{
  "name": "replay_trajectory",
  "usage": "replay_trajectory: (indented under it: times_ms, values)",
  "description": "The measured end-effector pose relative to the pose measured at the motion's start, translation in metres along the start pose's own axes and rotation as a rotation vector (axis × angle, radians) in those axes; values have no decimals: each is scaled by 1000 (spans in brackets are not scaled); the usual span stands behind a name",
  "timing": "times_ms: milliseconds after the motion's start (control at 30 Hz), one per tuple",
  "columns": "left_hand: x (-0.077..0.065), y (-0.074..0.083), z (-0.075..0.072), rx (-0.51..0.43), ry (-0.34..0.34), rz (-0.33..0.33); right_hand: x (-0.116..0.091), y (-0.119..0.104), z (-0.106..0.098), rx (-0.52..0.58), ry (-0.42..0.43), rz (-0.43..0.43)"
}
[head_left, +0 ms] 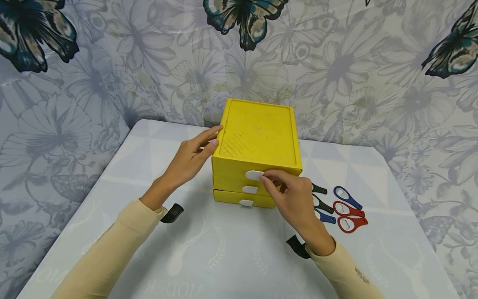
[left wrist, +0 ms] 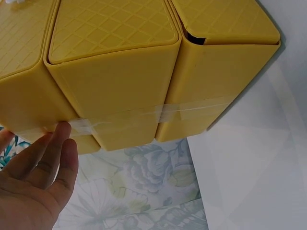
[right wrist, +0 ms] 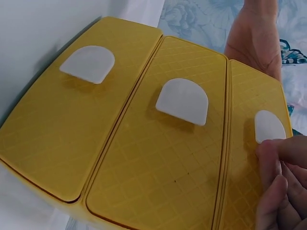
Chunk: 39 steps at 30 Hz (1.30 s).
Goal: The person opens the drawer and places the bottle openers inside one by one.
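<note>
The yellow drawer unit (head_left: 261,133) is standing mid-desk (head_left: 231,257), showing three drawers (right wrist: 148,163), three white tabs (right wrist: 182,100). The right hand's (head_left: 293,195) fingers are pinching the top tab (head_left: 254,175), apparently working that drawer; the next move calls for steady bracing. The left hand (head_left: 190,160), fingers extended, is touching the side. Six ring-ended tools (head_left: 359,221) are showing rightward: two red, two blue, two black.

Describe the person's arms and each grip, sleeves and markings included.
The left sleeve and right sleeve are plain cream and reach the wrists. A small dark marking sits on the right one. A black piece shows at each cuff, left black piece and right black piece. The left grip and right grip are bare, without gloves.
</note>
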State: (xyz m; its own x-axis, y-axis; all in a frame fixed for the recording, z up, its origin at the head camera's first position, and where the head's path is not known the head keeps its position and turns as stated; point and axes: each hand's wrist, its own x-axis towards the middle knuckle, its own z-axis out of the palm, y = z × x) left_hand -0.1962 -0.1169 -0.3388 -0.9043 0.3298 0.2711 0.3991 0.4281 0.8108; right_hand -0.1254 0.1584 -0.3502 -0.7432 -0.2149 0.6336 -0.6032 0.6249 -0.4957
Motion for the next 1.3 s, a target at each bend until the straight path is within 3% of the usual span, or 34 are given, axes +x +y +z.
replay_trajectory:
  times_ms: [1300]
  values:
    - [-1, 2, 0, -6, 5, -9, -44, -35, -18, 68, -23, -38]
